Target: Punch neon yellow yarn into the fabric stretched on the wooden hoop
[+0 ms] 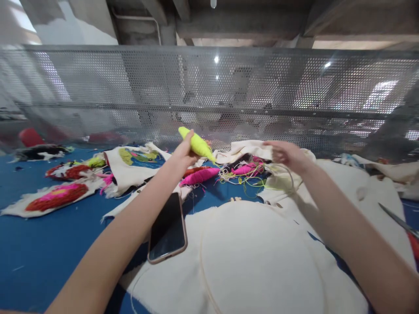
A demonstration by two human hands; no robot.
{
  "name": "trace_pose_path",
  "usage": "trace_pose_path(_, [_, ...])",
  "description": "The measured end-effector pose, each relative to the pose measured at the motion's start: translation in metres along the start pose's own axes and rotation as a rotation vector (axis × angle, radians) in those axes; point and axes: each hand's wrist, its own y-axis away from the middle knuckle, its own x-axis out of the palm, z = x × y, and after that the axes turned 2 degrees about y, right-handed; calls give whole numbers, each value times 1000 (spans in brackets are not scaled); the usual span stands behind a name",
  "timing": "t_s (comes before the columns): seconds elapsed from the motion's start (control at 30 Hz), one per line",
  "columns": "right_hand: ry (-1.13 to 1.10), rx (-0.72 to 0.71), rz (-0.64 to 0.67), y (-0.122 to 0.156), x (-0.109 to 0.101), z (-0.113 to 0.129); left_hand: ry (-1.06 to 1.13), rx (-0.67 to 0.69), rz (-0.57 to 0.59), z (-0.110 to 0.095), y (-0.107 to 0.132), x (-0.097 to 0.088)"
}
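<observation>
My left hand (183, 153) is closed round a neon-yellow spool of yarn (196, 144), held up above the blue table (49, 257). My right hand (285, 156) hovers to its right over a tangle of yellow and cream yarn (258, 176); its fingers are curled and blurred, and a thin strand seems to loop below it. Pink yarn spools (201, 175) lie just under the yellow one. In front of me an embroidery hoop (262, 257) stretches plain cream cloth.
A phone (167, 230) lies face up by my left forearm. Tufted pieces in red, pink and green (55, 197) lie at the left. Cream cloth (360, 192) is piled at the right, with scissors (401, 223) near the right edge. A perforated metal screen (209, 96) closes the back.
</observation>
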Motion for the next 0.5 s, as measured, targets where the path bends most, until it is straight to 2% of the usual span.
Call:
trace_pose_path(0.03, [-22,26,147,6,21,2,-36,2,42,6,7,8])
trace_pose_path(0.1, [-154,99,699,20,57,5,-70,0,116,15,19,18])
trace_pose_path(0.17, [-203,113,1064,32,78,6,-81,9,141,19,27,23])
trace_pose_path(0.2, [-220,116,1176,36,83,6,-83,16,139,19,29,24])
trace_pose_path(0.27, [-258,134,1263,40,83,7,-81,10,120,15,27,22])
trace_pose_path(0.4, [-271,171,1159,37,66,15,11,-54,23,0,9,6])
trace_pose_path(0.5, [-171,144,1110,34,54,21,81,16,-93,-12,-9,-15])
